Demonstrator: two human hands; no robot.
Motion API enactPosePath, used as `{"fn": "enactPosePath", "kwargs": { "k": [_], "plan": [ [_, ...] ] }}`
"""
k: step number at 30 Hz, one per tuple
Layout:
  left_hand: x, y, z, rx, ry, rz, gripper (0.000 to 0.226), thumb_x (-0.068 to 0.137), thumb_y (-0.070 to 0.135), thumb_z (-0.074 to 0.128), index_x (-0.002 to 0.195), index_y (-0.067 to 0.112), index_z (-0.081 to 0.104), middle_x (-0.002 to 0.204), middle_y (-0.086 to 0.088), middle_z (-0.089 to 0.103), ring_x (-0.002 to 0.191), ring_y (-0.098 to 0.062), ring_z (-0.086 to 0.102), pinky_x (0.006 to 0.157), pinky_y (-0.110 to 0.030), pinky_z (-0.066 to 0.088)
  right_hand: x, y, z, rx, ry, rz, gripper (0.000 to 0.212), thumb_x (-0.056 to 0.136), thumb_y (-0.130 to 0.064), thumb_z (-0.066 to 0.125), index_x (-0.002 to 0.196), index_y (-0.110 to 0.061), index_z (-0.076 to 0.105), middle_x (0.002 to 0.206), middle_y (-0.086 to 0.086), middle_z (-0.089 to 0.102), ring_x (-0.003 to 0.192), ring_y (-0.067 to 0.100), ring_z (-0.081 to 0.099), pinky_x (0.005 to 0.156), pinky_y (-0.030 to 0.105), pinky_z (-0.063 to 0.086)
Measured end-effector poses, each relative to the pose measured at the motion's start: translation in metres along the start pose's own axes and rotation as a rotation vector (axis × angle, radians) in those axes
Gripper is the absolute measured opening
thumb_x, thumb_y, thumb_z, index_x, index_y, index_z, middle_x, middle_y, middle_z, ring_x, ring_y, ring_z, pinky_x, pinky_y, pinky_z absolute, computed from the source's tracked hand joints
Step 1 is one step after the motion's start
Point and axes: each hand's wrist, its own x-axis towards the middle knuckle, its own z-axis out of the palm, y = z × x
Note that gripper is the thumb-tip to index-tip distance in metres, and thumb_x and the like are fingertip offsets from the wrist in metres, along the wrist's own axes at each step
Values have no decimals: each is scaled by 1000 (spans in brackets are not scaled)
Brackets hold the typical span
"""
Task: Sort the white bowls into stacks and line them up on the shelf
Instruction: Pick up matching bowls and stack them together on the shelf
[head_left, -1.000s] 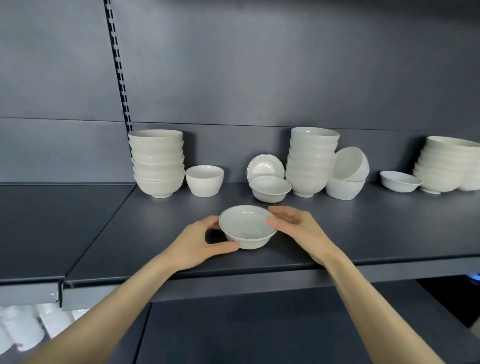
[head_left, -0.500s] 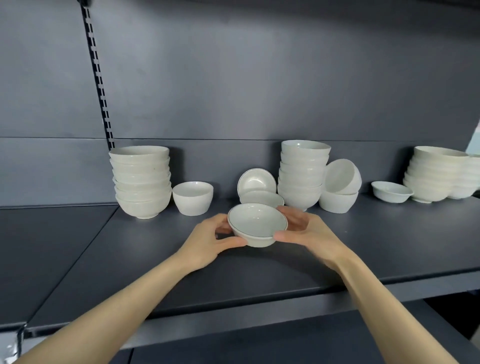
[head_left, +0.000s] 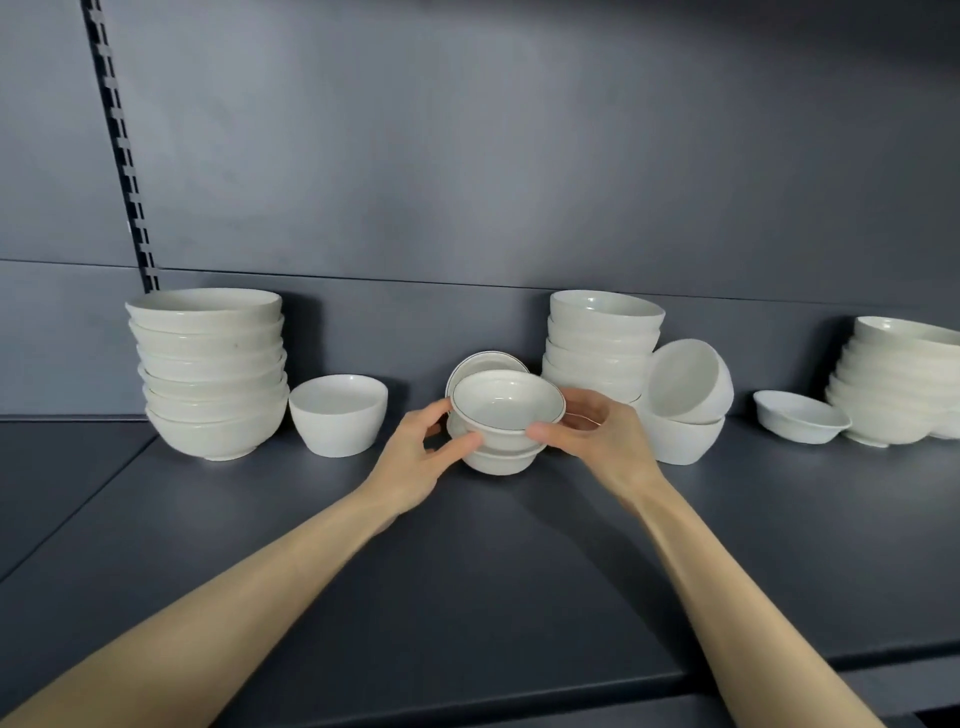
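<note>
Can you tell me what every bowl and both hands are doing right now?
Left hand: gripping the rimmed bowl's left side.
Right hand: gripping its right side.
Rimmed bowl: held, nested in a matching bowl.
Bottom bowl: upright on the shelf.
Leaning bowl: on edge behind them.
Left stack: upright.
Single bowl: upright, alone.
Middle stack: upright.
Tilted bowl: tipped on another bowl.
Shallow bowl: upright.
Right stack: leaning.
</note>
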Motion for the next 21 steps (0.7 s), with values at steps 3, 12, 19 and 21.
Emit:
{"fn": "enactPosePath", "kwargs": {
  "k": [3,12,19,21],
  "plan": [
    [4,-9,3,-13,2,-29,62,69,59,67,128,45,53,135,7,53,127,-11,49,108,-36,41,6,8,-1,-14,-12,-12,34,72,-6,82,94,-24,65,91,-17,69,79,-11,65,70,6,50],
    [8,-14,4,-46,-42,0,40,91,23,64,127,36,55,123,17,64,116,-4,58,105,-29,42,13,26,4,-33,-25,11,41,74,-19,82,112,-17,68,108,-5,72,107,10,64,102,33,47],
    [8,-13,4,-60,-26,-12,39,93,15,61,118,43,54,110,33,65,110,9,58,95,-14,41,18,27,10,-116,-33,5,43,75,-25,80,115,-18,68,109,-9,71,107,9,63,102,34,47],
    [8,-13,4,-63,-17,-12,41,93,13,60,115,46,53,106,36,65,107,11,59,94,-13,43,18,28,11,-159,-11,7,42,74,-28,81,113,-19,69,107,-10,71,106,9,63,100,30,47]
  ]
}}
